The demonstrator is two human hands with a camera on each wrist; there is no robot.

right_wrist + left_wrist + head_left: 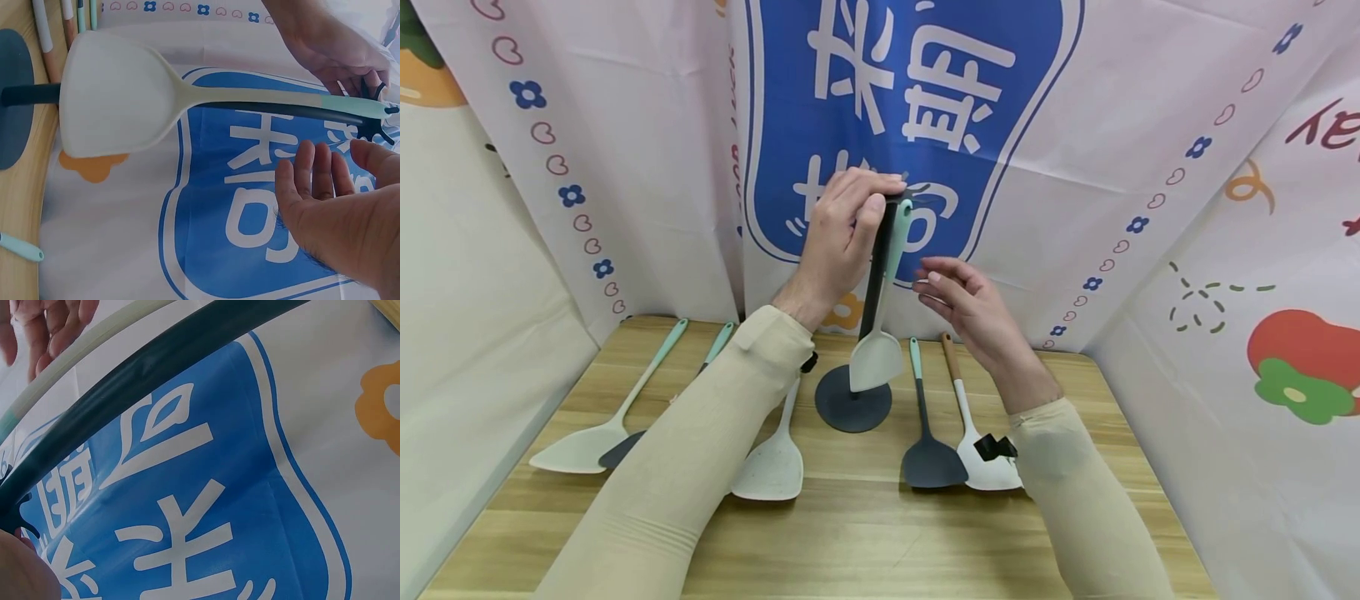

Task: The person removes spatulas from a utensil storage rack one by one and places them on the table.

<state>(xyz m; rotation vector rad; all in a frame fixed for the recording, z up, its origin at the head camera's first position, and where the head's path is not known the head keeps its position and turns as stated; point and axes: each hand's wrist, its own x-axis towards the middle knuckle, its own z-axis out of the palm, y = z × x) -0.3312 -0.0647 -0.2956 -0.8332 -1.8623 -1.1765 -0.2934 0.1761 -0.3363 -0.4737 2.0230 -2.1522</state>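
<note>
My left hand [846, 221] grips the hooked top of a black utensil stand [872, 292], with the thumb in front. The stand's pole leans slightly over its round base [853, 417]. From a hook hangs a pale spatula [877, 364] with a mint handle end; in the right wrist view its blade [119, 94] covers part of the pole. To the right of the pole, my right hand [962, 312] is apart from the spatula, fingers loosely bent and holding nothing. The left wrist view shows the dark pole [144, 375] close up.
On the wooden table [865, 550] lie a cream spatula [587, 446], a dark one [622, 450] partly under my left sleeve, and a speckled one [773, 468]. Right of the base are a dark spatula [932, 462] and a white, wooden-handled one [985, 473]. A printed cloth [685, 167] hangs behind.
</note>
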